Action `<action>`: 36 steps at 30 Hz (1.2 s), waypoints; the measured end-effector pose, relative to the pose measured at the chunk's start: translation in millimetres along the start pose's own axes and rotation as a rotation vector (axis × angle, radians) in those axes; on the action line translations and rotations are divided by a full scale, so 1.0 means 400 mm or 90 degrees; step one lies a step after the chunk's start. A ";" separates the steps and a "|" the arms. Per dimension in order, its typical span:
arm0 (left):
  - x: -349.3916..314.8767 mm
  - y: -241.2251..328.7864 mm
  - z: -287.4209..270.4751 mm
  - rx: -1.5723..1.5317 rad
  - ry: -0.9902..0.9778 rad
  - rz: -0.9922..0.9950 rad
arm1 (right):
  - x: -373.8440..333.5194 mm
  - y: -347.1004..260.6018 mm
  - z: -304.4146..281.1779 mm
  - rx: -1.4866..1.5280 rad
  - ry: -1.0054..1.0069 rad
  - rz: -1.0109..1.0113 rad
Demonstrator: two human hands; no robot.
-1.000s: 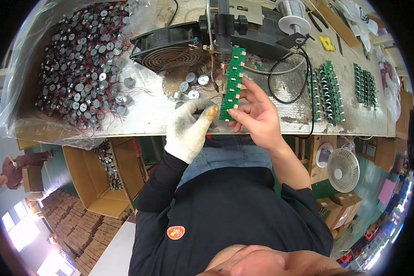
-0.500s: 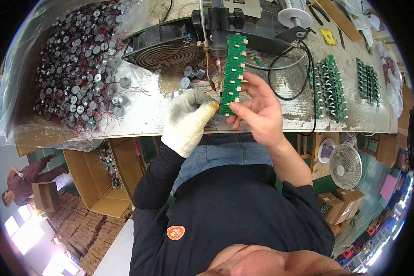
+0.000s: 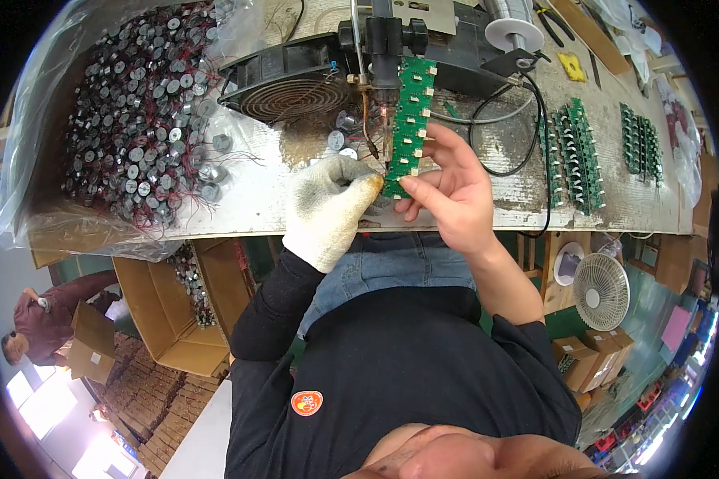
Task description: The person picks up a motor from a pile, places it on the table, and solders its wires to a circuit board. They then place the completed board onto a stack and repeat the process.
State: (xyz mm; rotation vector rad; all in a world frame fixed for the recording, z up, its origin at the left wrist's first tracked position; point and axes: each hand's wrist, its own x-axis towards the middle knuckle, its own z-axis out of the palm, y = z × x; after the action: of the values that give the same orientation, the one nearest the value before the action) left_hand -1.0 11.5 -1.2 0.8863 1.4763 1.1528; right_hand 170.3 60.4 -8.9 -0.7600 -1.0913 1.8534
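Observation:
A long green circuit board with a row of small white connectors is held upright at a slight tilt. My right hand, bare, is closed on its lower part, thumb in front. My left hand, in a whitish glove with a stained fingertip, is closed in a pinch at the board's lower left edge. What those fingers hold is hidden. Just left of the board, a soldering iron hangs downward in a black clamp. A thin copper-coloured feed tube ends beside it, close above my gloved fingers.
Many small round motors with red wires fill a plastic-lined box at left. A black fan and solder spool stand behind. Stacked green boards lie at right beside a black cable. Another person handles a carton.
Both hands and the board stay nearly in place at the iron; the whole view shifts slightly. At far left, the other person's carton has tilted and moved.

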 end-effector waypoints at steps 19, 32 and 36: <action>-0.001 0.000 -0.002 -0.008 -0.006 -0.021 | -0.007 0.019 0.001 0.008 0.013 -0.003; -0.008 -0.017 0.003 -0.020 0.011 -0.018 | -0.011 0.028 0.000 -0.004 0.019 -0.003; -0.007 -0.019 -0.002 0.004 0.000 -0.016 | -0.015 0.028 -0.001 -0.003 0.016 -0.004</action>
State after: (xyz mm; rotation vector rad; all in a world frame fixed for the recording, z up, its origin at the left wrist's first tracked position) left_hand -1.1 6.7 -7.6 0.8692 1.4887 1.1299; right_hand 169.5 52.3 -18.4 -0.7792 -1.0826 1.8316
